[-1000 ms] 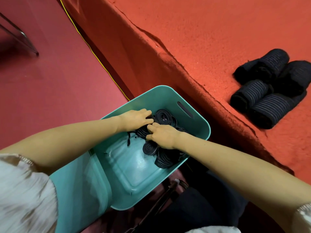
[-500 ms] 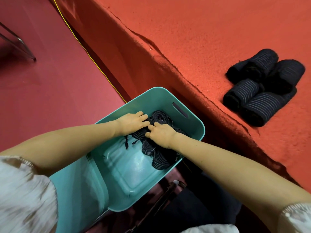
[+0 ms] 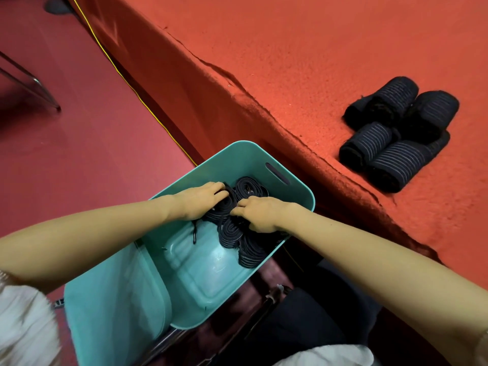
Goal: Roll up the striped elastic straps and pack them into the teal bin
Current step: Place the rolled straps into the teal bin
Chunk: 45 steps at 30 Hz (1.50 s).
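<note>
Here, my left hand point(image 3: 200, 200) curls over the rolled straps point(image 3: 232, 233) inside the teal bin point(image 3: 303, 192); just beside it, my right hand point(image 3: 260, 213) grips them too. Well right, more rolls point(image 3: 396, 159) lie on the red table point(image 3: 317, 62).

Work surface: a table point(image 3: 317, 62) covered in orange-red felt, upper right. The felt hangs down over the near edge, where a ragged seam point(image 3: 266, 112) runs diagonally along it.

Floor point(image 3: 79, 133): smooth, dark red, upper left. A thin yellow cord point(image 3: 137, 99) lies on it, following the foot of the table drape.

Far left: a slanted metal leg point(image 3: 34, 84) ends on the floor. A dark rounded base point(image 3: 55, 6) sits at the top edge.

Bottom centre: a dark metal frame point(image 3: 266, 305), with dark fabric point(image 3: 317, 326) just beside it.
</note>
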### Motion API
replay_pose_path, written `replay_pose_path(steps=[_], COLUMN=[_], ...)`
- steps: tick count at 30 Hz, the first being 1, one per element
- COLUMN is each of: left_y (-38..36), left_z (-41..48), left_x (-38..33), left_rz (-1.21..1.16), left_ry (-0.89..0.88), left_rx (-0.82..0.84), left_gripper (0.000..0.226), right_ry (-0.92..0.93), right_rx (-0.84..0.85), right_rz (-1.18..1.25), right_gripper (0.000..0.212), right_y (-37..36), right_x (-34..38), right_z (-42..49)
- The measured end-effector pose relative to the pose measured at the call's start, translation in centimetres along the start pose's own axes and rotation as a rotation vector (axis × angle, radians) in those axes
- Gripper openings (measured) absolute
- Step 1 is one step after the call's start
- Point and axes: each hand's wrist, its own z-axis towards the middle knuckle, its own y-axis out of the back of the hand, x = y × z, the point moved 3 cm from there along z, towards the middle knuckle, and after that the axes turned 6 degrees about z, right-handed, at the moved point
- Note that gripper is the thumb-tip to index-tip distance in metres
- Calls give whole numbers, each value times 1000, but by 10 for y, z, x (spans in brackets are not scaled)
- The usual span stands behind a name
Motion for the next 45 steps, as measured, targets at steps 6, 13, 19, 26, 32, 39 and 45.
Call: replay_pose_path(steps=[6, 13, 19, 26, 32, 39, 45], left_y=[54, 132, 191, 220, 229, 233, 239], left_z=[-12, -13, 18, 78, 110, 111, 102], left_x=[-3, -31, -90, -135, -127, -131, -134], left_rz=[56, -191, -361, -608, -853, -1209, -1187], left_ry=[59, -15, -182, 2, 290, 229, 180], left_rx=[-68, -477, -694, -707, -427, -214, -166], left_gripper=[39, 25, 22, 42, 35, 23, 29], right_ry=[47, -17, -243, -502, -680, -823, -732], right_rx=[-359, -817, -966, -993, -1037, -974, -1137], right_rz=[-12, 159, 219, 360, 587, 802, 1034], right_gripper=[44, 36, 36, 40, 28, 49, 58], right_y=[30, 57, 47, 26, 19, 18, 20], right_x=[-23, -60, -105, -144, -145, -128, -111], right_z=[-62, -182, -259, -294, -278, -258, -259])
